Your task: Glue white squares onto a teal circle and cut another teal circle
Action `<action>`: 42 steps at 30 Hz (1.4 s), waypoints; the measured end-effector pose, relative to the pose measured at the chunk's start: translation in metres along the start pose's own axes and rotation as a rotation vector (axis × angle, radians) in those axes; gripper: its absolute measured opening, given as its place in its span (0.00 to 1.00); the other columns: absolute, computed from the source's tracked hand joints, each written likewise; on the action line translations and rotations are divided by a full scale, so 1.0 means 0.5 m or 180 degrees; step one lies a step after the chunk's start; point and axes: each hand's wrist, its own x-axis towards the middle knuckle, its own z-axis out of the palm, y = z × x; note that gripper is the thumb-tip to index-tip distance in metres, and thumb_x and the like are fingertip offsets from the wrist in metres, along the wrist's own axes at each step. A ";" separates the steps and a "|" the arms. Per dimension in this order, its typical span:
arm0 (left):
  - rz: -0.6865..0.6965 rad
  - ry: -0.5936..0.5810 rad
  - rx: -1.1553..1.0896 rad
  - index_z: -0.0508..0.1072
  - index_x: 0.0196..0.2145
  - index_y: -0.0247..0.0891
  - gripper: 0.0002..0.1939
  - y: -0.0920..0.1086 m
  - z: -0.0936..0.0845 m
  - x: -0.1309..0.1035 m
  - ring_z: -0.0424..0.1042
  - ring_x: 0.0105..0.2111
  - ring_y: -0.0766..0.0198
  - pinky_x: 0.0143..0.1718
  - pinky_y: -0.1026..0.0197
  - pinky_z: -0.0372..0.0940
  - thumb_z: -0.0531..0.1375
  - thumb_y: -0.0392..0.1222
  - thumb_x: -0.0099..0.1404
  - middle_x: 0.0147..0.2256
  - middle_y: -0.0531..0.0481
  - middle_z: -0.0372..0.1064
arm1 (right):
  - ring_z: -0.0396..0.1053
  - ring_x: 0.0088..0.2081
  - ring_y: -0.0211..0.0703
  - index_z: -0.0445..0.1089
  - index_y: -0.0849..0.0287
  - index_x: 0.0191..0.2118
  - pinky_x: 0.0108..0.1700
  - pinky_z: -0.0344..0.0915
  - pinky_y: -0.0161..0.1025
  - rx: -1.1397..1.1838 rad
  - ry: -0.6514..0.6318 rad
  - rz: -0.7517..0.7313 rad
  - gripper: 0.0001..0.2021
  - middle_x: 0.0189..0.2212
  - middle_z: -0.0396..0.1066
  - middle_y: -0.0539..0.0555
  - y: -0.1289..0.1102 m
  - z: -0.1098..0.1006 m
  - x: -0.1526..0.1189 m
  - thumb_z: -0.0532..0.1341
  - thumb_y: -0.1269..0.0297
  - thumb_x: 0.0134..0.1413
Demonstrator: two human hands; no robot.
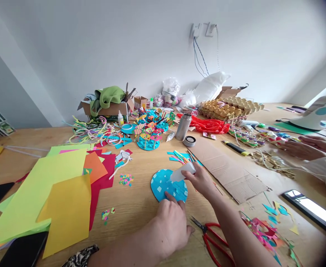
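A round blue paper disc point(159, 183) dotted with small pale squares lies on the table in front of me. With its fingertips, my left hand point(172, 218) presses on the disc's near edge, index finger stretched out. My right hand point(200, 180) grips a white glue bottle point(183, 172), tilted with its tip down at the disc's surface. Close to my left hand, red-handled scissors point(207, 231) lie on the tabletop. Thin colored paper strips point(179, 156) lie just beyond the bottle.
Colored paper sheets point(65, 200) cover the left side. Behind stand a decorated blue craft piece point(149, 139), a metal flask point(183, 127) and egg trays point(227, 107). Cardboard point(230, 170), a phone point(309, 209) and paper scraps point(263, 231) lie right, near another person's hands point(305, 146).
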 end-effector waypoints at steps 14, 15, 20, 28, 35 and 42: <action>0.0058 -0.0254 -0.0108 0.61 0.59 0.21 0.37 -0.004 -0.013 -0.001 0.70 0.46 0.45 0.41 0.52 0.59 0.51 0.59 0.66 0.55 0.20 0.60 | 0.65 0.26 0.43 0.59 0.54 0.30 0.27 0.59 0.38 -0.0274 -0.0303 -0.0062 0.10 0.23 0.66 0.49 -0.022 -0.027 -0.016 0.59 0.56 0.45; 0.0070 -0.0251 -0.0104 0.61 0.59 0.20 0.37 -0.004 -0.011 -0.001 0.69 0.47 0.44 0.42 0.52 0.59 0.51 0.58 0.66 0.55 0.19 0.59 | 0.65 0.25 0.43 0.59 0.54 0.30 0.27 0.60 0.38 -0.0230 -0.0368 -0.0118 0.10 0.24 0.66 0.49 -0.029 -0.022 -0.018 0.59 0.56 0.45; 0.0061 -0.0297 -0.0208 0.61 0.59 0.20 0.38 -0.009 -0.011 0.000 0.70 0.46 0.43 0.42 0.50 0.60 0.51 0.59 0.66 0.56 0.19 0.58 | 0.64 0.24 0.42 0.57 0.54 0.29 0.25 0.57 0.37 -0.0475 -0.0008 -0.0065 0.11 0.21 0.64 0.47 -0.037 -0.021 -0.015 0.58 0.55 0.44; 0.0130 -0.0324 -0.0294 0.63 0.57 0.18 0.37 -0.014 -0.023 0.002 0.69 0.47 0.42 0.44 0.50 0.61 0.51 0.58 0.66 0.54 0.17 0.61 | 0.65 0.25 0.42 0.57 0.54 0.29 0.27 0.59 0.38 -0.0392 -0.0194 -0.0162 0.10 0.23 0.64 0.48 -0.045 -0.003 -0.014 0.57 0.55 0.46; 0.0473 -0.0240 -0.0791 0.75 0.42 0.29 0.24 -0.088 -0.050 0.020 0.74 0.41 0.44 0.44 0.48 0.65 0.52 0.54 0.64 0.37 0.33 0.75 | 0.64 0.25 0.40 0.58 0.54 0.28 0.26 0.59 0.36 -0.0349 -0.0743 -0.0211 0.09 0.22 0.64 0.48 -0.043 -0.055 -0.028 0.58 0.57 0.45; 0.0596 -0.0604 -0.0890 0.73 0.37 0.34 0.13 -0.157 -0.059 0.045 0.75 0.40 0.45 0.38 0.52 0.68 0.55 0.45 0.60 0.39 0.37 0.75 | 0.66 0.24 0.41 0.62 0.56 0.31 0.25 0.61 0.36 -0.0304 -0.0525 0.0107 0.11 0.22 0.67 0.48 -0.030 -0.101 -0.046 0.59 0.54 0.45</action>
